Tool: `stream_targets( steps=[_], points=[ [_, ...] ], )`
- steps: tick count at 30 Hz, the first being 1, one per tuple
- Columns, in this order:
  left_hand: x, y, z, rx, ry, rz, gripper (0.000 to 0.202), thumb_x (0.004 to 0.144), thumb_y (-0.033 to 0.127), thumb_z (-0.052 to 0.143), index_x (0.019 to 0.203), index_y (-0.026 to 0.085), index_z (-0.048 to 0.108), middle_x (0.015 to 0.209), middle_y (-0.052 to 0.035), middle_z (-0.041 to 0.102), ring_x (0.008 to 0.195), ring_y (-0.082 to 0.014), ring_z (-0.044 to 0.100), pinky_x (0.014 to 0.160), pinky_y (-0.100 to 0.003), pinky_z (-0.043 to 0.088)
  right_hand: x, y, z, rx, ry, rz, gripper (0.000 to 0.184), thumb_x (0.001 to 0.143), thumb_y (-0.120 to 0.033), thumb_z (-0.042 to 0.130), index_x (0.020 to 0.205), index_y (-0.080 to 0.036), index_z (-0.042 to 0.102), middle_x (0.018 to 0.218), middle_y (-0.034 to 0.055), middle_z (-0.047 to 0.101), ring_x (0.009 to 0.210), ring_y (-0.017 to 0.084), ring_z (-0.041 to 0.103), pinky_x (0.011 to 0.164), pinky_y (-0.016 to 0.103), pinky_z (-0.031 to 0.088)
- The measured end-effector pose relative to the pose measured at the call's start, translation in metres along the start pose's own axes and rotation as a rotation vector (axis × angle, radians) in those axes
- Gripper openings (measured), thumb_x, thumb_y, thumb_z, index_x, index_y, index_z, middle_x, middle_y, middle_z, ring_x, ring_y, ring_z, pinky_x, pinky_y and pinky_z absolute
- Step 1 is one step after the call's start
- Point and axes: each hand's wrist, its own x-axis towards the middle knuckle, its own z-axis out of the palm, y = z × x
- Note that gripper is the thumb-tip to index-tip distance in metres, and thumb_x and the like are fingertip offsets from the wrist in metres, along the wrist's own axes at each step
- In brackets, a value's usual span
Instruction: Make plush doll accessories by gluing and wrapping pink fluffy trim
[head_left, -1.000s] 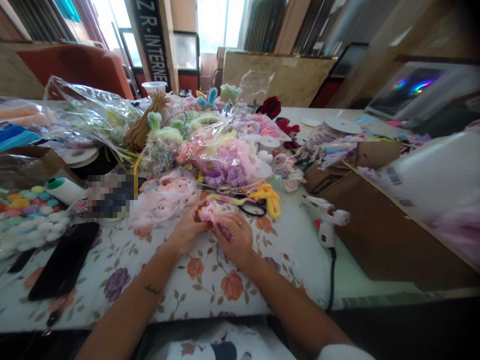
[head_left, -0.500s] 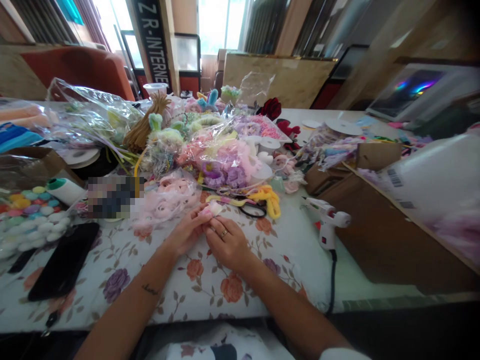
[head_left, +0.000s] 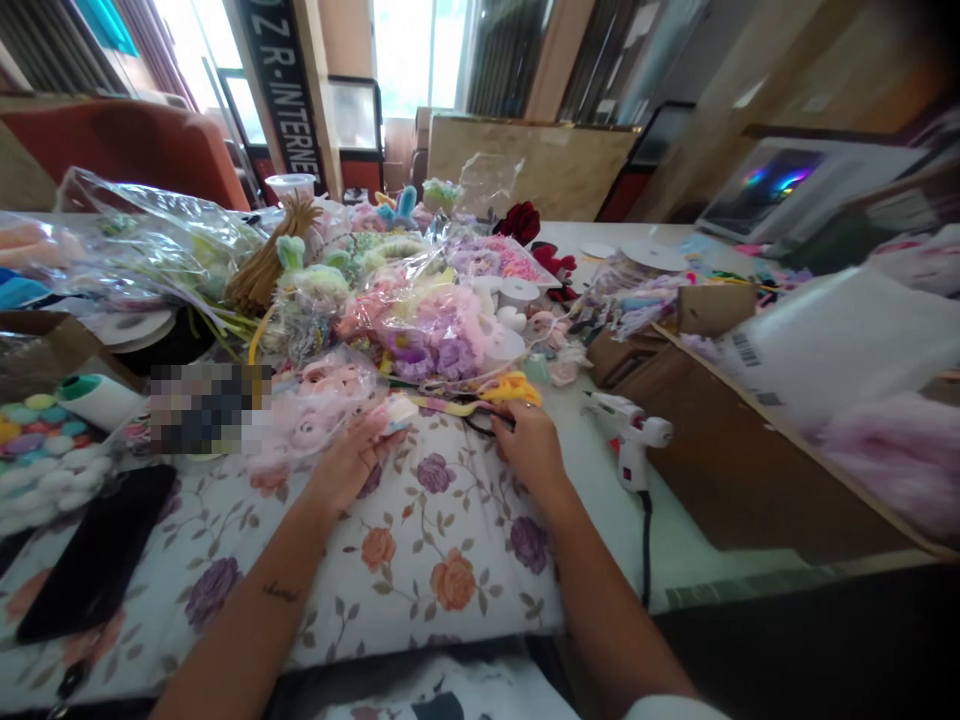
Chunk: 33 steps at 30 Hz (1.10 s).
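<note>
My left hand (head_left: 346,462) pinches a small, soft pink and white piece (head_left: 397,411) over the flowered cloth; its exact kind is too small to make out. To the right, my right hand (head_left: 531,448) has its fingers closed on the black handle of a pair of scissors (head_left: 478,426). The blades are mostly hidden among the craft items. Just beyond that hand lies a bundle of yellow fuzzy stems (head_left: 510,388), and a pink and yellow strip (head_left: 450,405) runs between the two hands.
A white glue gun (head_left: 631,435) with a black cord rests at right beside a cardboard box (head_left: 720,450). Bagged pink craft pieces (head_left: 322,395) and a heap of trimmings fill the back. A black phone (head_left: 97,555) and bagged pompoms (head_left: 52,470) lie at left.
My hands have parted. The right one has moved right from the pink and white piece to the scissors, while the left keeps the piece and shifts slightly left. The view has turned a little.
</note>
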Motion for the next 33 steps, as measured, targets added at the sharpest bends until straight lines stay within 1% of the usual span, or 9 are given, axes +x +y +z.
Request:
stream_targets(
  steps=[4,9,15,17,21,26,29,31,33],
  points=[
    [0.005,-0.002,-0.006,-0.108,0.080,0.025,0.013,0.074,0.016,0.070,0.087,0.013,0.068,0.094,-0.0069,0.071,0.089,-0.0183,0.067,0.088,-0.035,0.056,0.006,0.011,0.001,-0.020,-0.080,-0.004,0.018,0.076,-0.019,0.063,0.093,-0.015,0.070,0.089,0.0113,0.067,0.085,0.024,0.058,0.076,0.035,0.044],
    [0.002,0.001,-0.001,-0.110,0.065,-0.019,0.012,0.074,0.017,0.070,0.085,0.013,0.067,0.098,-0.0081,0.071,0.096,-0.0213,0.066,0.089,-0.035,0.056,0.008,0.003,-0.002,0.054,-0.225,0.005,0.011,0.069,-0.014,0.070,0.079,-0.017,0.070,0.081,0.0071,0.067,0.078,0.021,0.058,0.068,0.030,0.042],
    [0.000,0.001,0.001,-0.078,0.067,-0.043,0.013,0.075,0.019,0.069,0.086,0.011,0.067,0.104,-0.0106,0.070,0.097,-0.0221,0.066,0.084,-0.032,0.058,-0.010,-0.003,-0.005,0.238,-0.420,-0.142,0.005,0.070,-0.013,0.069,0.070,-0.018,0.067,0.069,0.0008,0.062,0.067,0.016,0.055,0.060,0.025,0.039],
    [0.001,0.000,0.001,-0.078,0.064,-0.036,0.014,0.076,0.017,0.068,0.089,0.011,0.067,0.104,-0.0108,0.070,0.096,-0.0212,0.066,0.084,-0.032,0.058,-0.012,-0.003,-0.004,0.259,-0.377,-0.118,0.008,0.069,-0.017,0.072,0.075,-0.018,0.067,0.076,0.0019,0.062,0.070,0.016,0.055,0.062,0.026,0.040],
    [0.001,-0.001,0.000,-0.092,0.087,-0.010,0.012,0.075,0.014,0.068,0.087,0.012,0.067,0.095,-0.0088,0.071,0.089,-0.0180,0.067,0.084,-0.032,0.057,-0.012,-0.005,-0.004,0.179,-0.271,-0.034,0.032,0.064,-0.029,0.079,0.089,-0.014,0.065,0.087,0.0066,0.063,0.079,0.021,0.056,0.067,0.030,0.042],
    [0.002,-0.001,-0.001,-0.097,0.092,-0.022,0.015,0.075,0.016,0.069,0.088,0.011,0.066,0.090,-0.0079,0.072,0.082,-0.0172,0.068,0.081,-0.032,0.058,-0.007,-0.010,0.000,0.207,-0.229,-0.111,0.035,0.077,-0.031,0.070,0.110,-0.019,0.064,0.093,0.0080,0.063,0.088,0.021,0.056,0.076,0.033,0.044],
    [0.004,-0.001,-0.003,-0.109,0.079,-0.016,0.014,0.075,0.017,0.069,0.088,0.011,0.067,0.091,-0.0088,0.072,0.083,-0.0182,0.068,0.079,-0.031,0.059,-0.001,-0.012,0.005,0.247,-0.264,-0.256,0.016,0.077,-0.023,0.070,0.092,-0.019,0.071,0.090,0.0070,0.062,0.088,0.020,0.056,0.077,0.031,0.043],
    [0.005,0.000,-0.004,-0.146,0.073,0.000,0.013,0.076,0.017,0.068,0.088,0.011,0.066,0.090,-0.0087,0.072,0.084,-0.0187,0.068,0.082,-0.032,0.058,0.003,-0.017,0.007,0.299,-0.289,-0.252,0.005,0.080,-0.019,0.065,0.081,-0.017,0.070,0.082,0.0044,0.061,0.078,0.016,0.056,0.071,0.027,0.042],
    [0.005,0.002,-0.005,-0.195,0.067,0.026,0.013,0.077,0.017,0.067,0.089,0.011,0.066,0.090,-0.0089,0.072,0.087,-0.0193,0.068,0.085,-0.034,0.057,0.006,-0.025,0.007,0.343,-0.263,-0.200,0.010,0.084,-0.019,0.060,0.076,-0.017,0.067,0.075,0.0020,0.060,0.069,0.013,0.054,0.064,0.025,0.040]
  ],
)
